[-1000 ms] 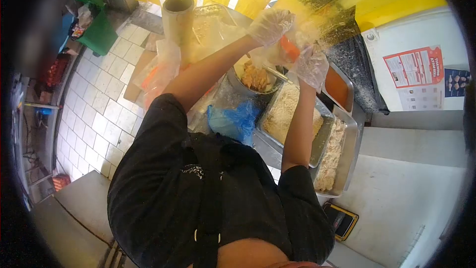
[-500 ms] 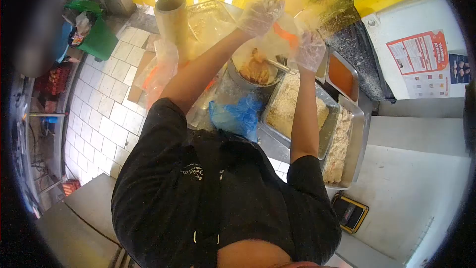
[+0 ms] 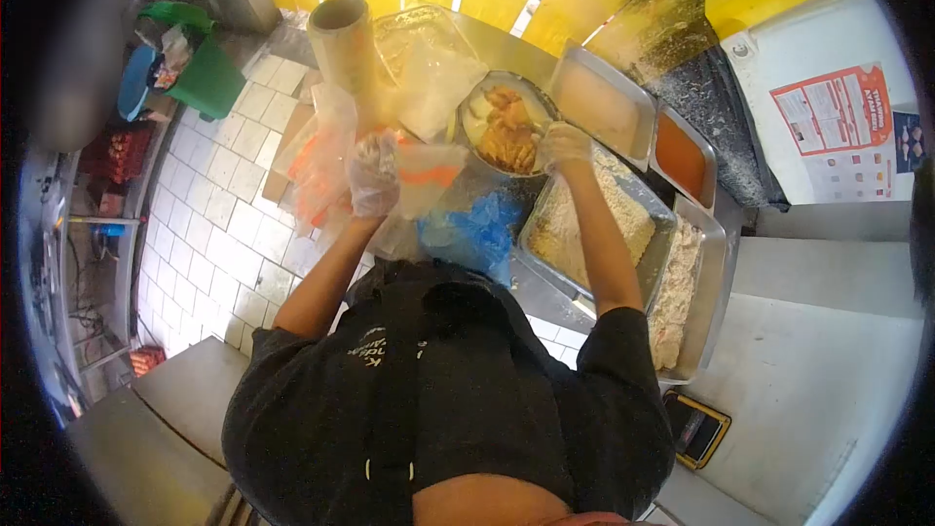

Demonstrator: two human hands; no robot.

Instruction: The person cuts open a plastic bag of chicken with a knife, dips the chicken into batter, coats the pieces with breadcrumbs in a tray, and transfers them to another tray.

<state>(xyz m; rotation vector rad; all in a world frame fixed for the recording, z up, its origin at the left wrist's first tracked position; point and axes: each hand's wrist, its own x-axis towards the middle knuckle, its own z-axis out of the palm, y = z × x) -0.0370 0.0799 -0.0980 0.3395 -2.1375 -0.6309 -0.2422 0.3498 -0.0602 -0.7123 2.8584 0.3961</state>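
Note:
My left hand [image 3: 374,175], in a clear plastic glove, is closed on a clear bag with orange print [image 3: 429,168], which trails to the right. At the right rim of a round pot [image 3: 477,109], my gloved right hand [image 3: 564,147] has its fingers closed around something, apparently the handle of the utensil in the pot. Golden-brown food pieces [image 3: 508,136] sit in the pot. A blue plastic bag [image 3: 473,232] lies below it. More clear bags with orange print [image 3: 321,161] are left of my left hand.
Right of the pot are a tray of crumbs [image 3: 623,209], a tray of pale liquid [image 3: 596,102], a tray of orange sauce [image 3: 681,154] and a tray of floury pieces [image 3: 674,307]. A tall cylinder [image 3: 343,49] stands at the back left, beside another tray [image 3: 424,27].
My left hand has moved left and down with the printed bag, away from my right hand. My right hand has come down to the pot's right rim and closed there.

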